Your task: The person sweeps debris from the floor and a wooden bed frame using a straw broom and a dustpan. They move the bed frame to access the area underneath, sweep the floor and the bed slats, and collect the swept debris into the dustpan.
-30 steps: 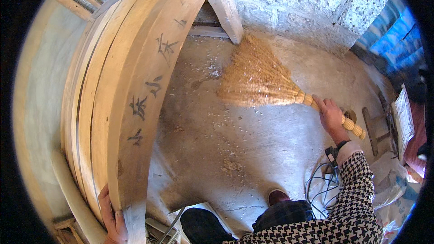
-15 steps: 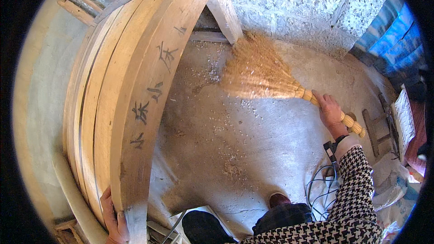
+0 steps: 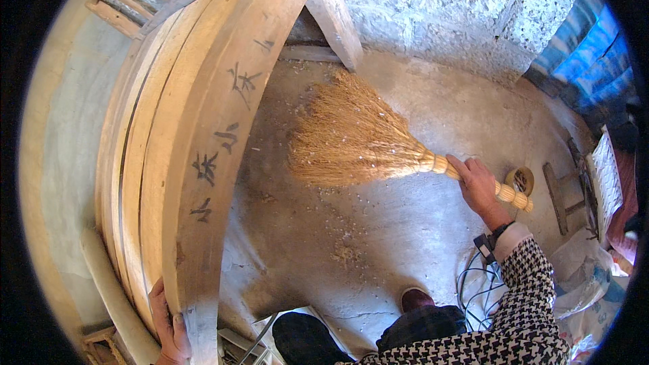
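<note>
A straw broom (image 3: 351, 136) lies across the middle of the view, its wide bristles fanned over the concrete floor (image 3: 405, 243) toward the left. My right hand (image 3: 478, 188) is closed around its bound handle, part of which sticks out past the hand. White specks and small debris are scattered around and under the bristles. On the left, my left hand (image 3: 170, 331) grips the near end of a wooden bed frame's side board (image 3: 203, 182), fingers on its left side and thumb at the edge. Dark brush-painted characters run along that board.
A rough stone wall (image 3: 446, 13) closes off the far side. A roll of tape (image 3: 519, 180) and a small wooden stool (image 3: 566, 192) are to the right. Black cable (image 3: 476, 290) coils near my shoe (image 3: 416, 297). Plastic bags (image 3: 581, 263) lie at the right edge.
The broom has moved left and nearer to me, along with my right hand, uncovering the floor by the wall and the tape roll. My left hand stays on the board.
</note>
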`<move>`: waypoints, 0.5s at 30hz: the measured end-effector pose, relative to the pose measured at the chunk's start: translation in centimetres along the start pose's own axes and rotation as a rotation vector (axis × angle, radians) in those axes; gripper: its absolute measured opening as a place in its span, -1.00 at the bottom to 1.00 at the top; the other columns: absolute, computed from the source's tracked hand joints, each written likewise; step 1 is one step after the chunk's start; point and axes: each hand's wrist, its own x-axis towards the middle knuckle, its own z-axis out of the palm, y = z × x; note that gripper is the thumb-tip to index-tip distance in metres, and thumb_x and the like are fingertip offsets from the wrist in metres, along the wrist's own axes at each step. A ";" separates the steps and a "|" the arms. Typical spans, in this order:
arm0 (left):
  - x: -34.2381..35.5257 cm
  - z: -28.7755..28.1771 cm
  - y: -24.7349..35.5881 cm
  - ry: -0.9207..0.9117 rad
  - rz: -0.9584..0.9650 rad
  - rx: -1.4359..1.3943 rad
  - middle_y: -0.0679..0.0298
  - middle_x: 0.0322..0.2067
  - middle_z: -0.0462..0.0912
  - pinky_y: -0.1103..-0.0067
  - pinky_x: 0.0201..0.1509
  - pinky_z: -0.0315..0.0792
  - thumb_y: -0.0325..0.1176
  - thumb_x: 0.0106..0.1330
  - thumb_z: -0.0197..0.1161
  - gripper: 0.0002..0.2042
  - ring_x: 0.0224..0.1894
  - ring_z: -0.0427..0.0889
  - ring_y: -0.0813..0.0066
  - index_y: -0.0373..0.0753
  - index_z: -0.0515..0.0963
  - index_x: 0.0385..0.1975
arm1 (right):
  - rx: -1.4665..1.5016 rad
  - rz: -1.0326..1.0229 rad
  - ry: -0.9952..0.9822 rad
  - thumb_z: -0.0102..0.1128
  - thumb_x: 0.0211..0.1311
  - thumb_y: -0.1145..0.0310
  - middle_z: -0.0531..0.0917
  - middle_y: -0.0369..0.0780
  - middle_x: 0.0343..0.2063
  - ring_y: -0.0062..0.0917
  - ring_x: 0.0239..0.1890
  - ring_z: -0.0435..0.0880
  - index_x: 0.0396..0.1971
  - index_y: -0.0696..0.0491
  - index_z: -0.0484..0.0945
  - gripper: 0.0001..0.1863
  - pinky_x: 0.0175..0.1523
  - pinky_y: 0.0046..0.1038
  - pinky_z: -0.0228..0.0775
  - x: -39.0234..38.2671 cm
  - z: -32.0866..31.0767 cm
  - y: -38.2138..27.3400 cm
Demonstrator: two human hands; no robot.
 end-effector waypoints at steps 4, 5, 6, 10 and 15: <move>0.2 -0.2 0.5 -0.038 0.008 0.002 -0.03 0.16 0.22 0.38 0.28 0.03 0.13 0.30 -0.15 -0.31 0.22 0.19 0.17 -0.46 0.23 0.12 | -0.055 0.020 0.013 0.06 0.01 0.47 0.45 -0.26 -0.53 -0.39 -0.41 0.49 0.03 -0.23 0.44 -0.49 -0.38 -0.35 0.41 1.8 2.2 -1.3; 0.3 -0.3 0.6 -0.036 0.000 0.005 -0.03 0.16 0.22 0.38 0.28 0.03 0.14 0.30 -0.15 -0.31 0.22 0.19 0.17 -0.46 0.24 0.12 | -0.071 0.048 0.012 0.05 0.02 0.47 0.45 -0.25 -0.53 -0.39 -0.40 0.50 0.04 -0.24 0.44 -0.49 -0.38 -0.36 0.42 1.7 2.9 -1.8; 0.3 -0.3 0.6 -0.035 -0.010 0.006 -0.03 0.16 0.22 0.37 0.28 0.03 0.15 0.30 -0.15 -0.31 0.22 0.19 0.17 -0.46 0.24 0.12 | -0.087 0.068 0.020 0.05 0.02 0.47 0.45 -0.25 -0.53 -0.39 -0.40 0.50 0.04 -0.24 0.44 -0.49 -0.38 -0.37 0.42 1.5 3.6 -2.3; 0.1 -0.4 1.0 -0.030 -0.028 0.015 -0.03 0.16 0.22 0.37 0.28 0.02 0.18 0.29 -0.16 -0.29 0.23 0.18 0.16 -0.45 0.26 0.10 | -0.033 0.178 -0.043 0.00 0.07 0.45 0.46 -0.22 -0.49 -0.35 -0.37 0.51 0.05 -0.24 0.43 -0.52 -0.34 -0.33 0.42 1.9 6.3 -4.2; 0.1 -0.4 0.6 -0.020 -0.062 0.025 -0.03 0.16 0.22 0.36 0.29 0.01 0.22 0.26 -0.14 -0.25 0.23 0.18 0.16 -0.45 0.27 0.10 | 0.106 0.196 -0.119 -0.08 0.14 0.43 0.48 -0.16 -0.45 -0.28 -0.30 0.51 0.07 -0.22 0.39 -0.54 -0.27 -0.26 0.43 5.7 9.0 -8.0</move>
